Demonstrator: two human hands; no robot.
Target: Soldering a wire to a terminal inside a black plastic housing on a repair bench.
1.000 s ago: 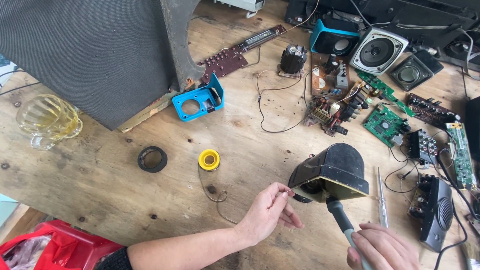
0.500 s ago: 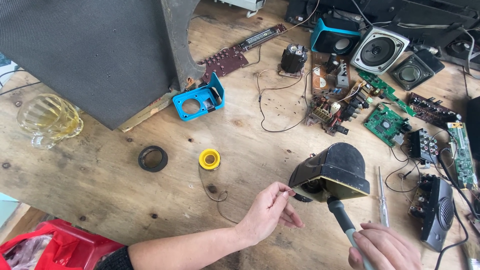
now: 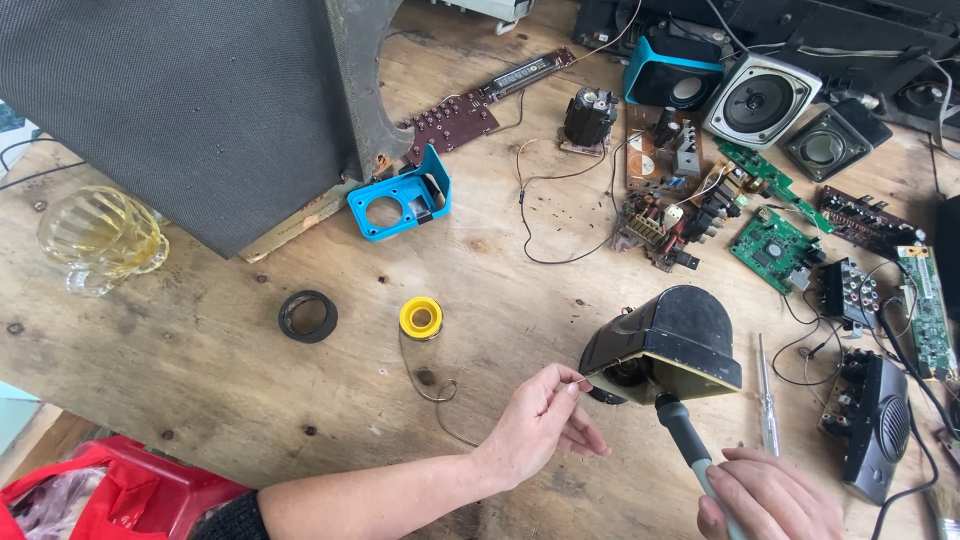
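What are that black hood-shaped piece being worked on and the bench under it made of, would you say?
The black housing looks like moulded plastic: smooth, slightly glossy, with rounded corners and a tan-edged open face. The table seems to be bare, unfinished wood, given its visible grain, knots and dark stains.

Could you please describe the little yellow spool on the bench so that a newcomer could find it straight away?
Start at the big grey mesh speaker panel leaning over the wooden bench, then drop below the blue plastic bracket. The yellow spool lies there, to the right of a black ring. It is the only yellow thing, and a thin wire trails from it toward the left hand.
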